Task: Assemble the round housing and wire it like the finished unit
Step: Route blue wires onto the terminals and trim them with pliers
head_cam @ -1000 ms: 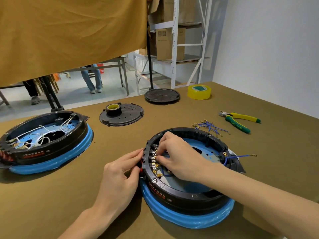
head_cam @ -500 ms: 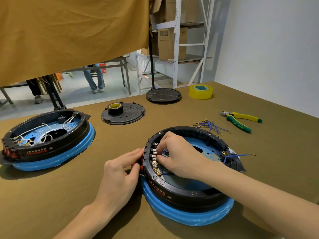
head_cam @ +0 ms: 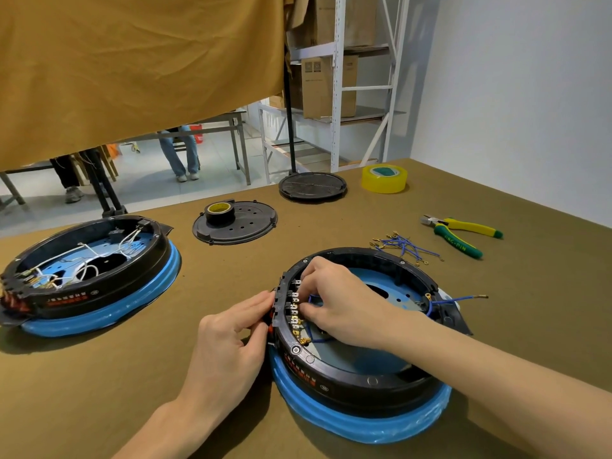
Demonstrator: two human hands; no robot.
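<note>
Round housing [head_cam: 357, 369] has barely shifted: right hand [head_cam: 341, 299] still pinches a blue wire [head_cam: 313, 298] at the terminals [head_cam: 294, 313] (connection unfinished), left hand [head_cam: 238, 329] still grips the rim

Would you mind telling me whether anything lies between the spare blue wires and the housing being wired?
Nothing visible does. The spare blue wires lie on bare table just beyond the housing's far rim; the pliers sit farther right, off that path.

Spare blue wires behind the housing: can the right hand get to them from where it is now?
Probably yes. The spare blue wires lie loose on bare table just beyond the housing's far rim, nothing over them. The right hand must first leave the terminals.
</note>
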